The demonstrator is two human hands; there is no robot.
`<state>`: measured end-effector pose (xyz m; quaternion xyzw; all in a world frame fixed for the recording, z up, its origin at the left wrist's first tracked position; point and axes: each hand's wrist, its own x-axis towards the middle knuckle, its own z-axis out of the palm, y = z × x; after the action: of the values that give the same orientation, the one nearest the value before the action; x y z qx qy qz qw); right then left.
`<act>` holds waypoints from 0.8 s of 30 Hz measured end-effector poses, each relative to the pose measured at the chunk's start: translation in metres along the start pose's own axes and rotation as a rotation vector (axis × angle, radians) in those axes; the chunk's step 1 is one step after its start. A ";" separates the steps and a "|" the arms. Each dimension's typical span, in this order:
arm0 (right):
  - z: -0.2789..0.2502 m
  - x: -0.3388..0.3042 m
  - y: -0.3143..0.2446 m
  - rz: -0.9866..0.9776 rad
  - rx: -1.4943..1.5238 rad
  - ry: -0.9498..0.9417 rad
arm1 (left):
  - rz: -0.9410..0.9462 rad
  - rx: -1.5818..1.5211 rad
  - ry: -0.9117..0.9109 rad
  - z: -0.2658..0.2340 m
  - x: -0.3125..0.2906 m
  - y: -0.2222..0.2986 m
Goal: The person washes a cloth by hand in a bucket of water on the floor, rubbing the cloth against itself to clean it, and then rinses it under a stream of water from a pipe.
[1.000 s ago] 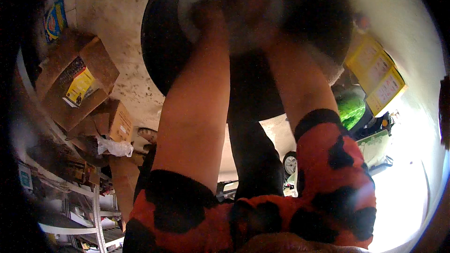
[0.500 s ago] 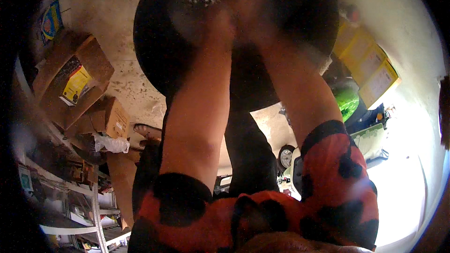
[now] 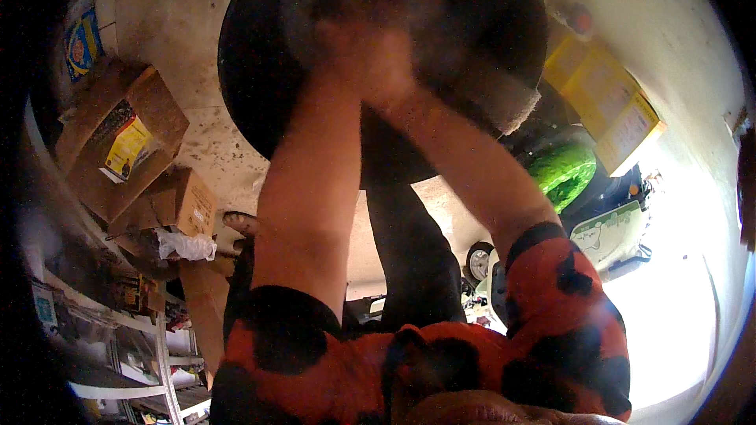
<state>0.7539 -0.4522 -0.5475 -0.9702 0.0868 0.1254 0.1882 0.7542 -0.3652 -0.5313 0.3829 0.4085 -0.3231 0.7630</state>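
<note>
Both my forearms reach up to a large, dark, round object (image 3: 256, 55) whose exact kind I cannot tell. A hazy whitish patch (image 3: 303, 0) shows on its dark surface. My left hand (image 3: 340, 43) and my right hand (image 3: 390, 67) come close together over that patch and overlap in the picture. Shadow and motion blur hide the fingers of both. Whether either one holds anything cannot be made out.
At the left lie an open cardboard box (image 3: 169, 114) with a yellow packet (image 3: 126, 149), a smaller carton (image 3: 195, 205) and a white plastic bag (image 3: 185, 245). Yellow boxes (image 3: 602, 102) and a bright green object (image 3: 563, 173) stand by the right wall. Metal shelving (image 3: 163, 354) is lower left.
My hands have drawn closer together and shifted slightly left and downward in the picture. The round object appears a little further left, and more of the green object shows.
</note>
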 end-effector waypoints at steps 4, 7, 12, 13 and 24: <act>0.029 0.006 0.025 0.022 -0.047 0.008 | -0.026 0.101 0.045 0.011 -0.008 -0.010; 0.047 0.018 0.060 0.140 -0.060 -0.059 | -0.023 0.116 0.053 0.000 0.014 -0.019; 0.098 0.003 0.083 0.234 -0.055 -0.114 | 0.037 0.096 0.148 -0.038 0.048 -0.019; 0.106 0.001 0.084 0.248 -0.056 -0.119 | 0.045 0.092 0.155 -0.036 0.052 -0.023; -0.026 -0.043 -0.051 -0.033 0.440 -0.064 | 0.006 -0.229 -0.116 -0.028 0.014 -0.009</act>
<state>0.7291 -0.4107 -0.4944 -0.9025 0.0901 0.1312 0.4002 0.7433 -0.3486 -0.5571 0.2752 0.3966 -0.2937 0.8251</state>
